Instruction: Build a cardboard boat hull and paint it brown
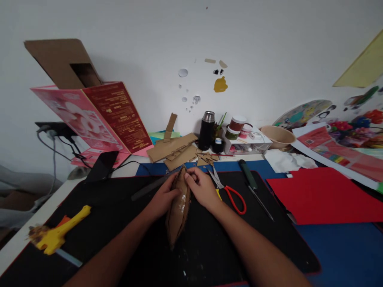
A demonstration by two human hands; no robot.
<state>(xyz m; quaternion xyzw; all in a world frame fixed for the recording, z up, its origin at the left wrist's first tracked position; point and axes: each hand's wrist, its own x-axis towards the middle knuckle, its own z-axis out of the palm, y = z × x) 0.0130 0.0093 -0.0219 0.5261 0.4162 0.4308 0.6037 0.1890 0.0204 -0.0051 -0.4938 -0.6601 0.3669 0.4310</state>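
Observation:
A brown cardboard piece [178, 209], long, boat-shaped and pointed at both ends, stands over the black mat [119, 223] between my hands, with shiny clear tape on its side. My left hand [164, 197] grips its left edge, thumb on the face. On the upper right edge, my right hand [203, 187] is closed with the thumb pressed near the top point; its fingertips behind the cardboard are hidden. Just right of that hand lie scissors [231, 195] with red handles. A grey ruler-like strip [149, 188] lies behind my left hand.
A yellow glue gun [62, 233] rests at left. At right are a green-handled knife-like tool [249, 177] and red paper [329, 195]. Cardboard scraps [176, 149], a black thermos [206, 131] and a white box with jars [248, 145] stand along the wall.

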